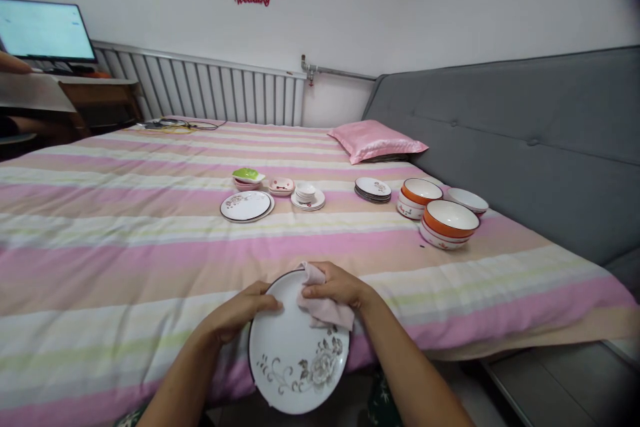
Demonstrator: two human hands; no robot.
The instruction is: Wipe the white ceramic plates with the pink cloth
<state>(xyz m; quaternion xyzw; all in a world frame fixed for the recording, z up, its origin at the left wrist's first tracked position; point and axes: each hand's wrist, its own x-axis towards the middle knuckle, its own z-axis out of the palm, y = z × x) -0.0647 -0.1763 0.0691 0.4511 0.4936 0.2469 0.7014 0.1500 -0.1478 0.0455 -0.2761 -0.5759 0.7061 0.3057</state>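
Observation:
A white plate [285, 353] with a dark rim and a grey flower print is tilted toward me at the bed's near edge. My left hand [245, 310] grips its upper left rim, thumb on the face and fingers behind. At the upper right rim, my right hand [335, 285] pinches a pale pink cloth [325, 310] that lies against the plate's face and folds over the rim. The fingers behind the plate are hidden.
On the striped bedspread [165, 260] stand a flowered plate [245, 205], small dishes [281, 186], little white bowls [305, 192], stacked plates [373, 188] and orange bowls [451, 219]. A pink pillow [377, 139] lies by the grey headboard [505, 113]. Cables [185, 125] lie far left; a person's arm [13, 63] shows beyond.

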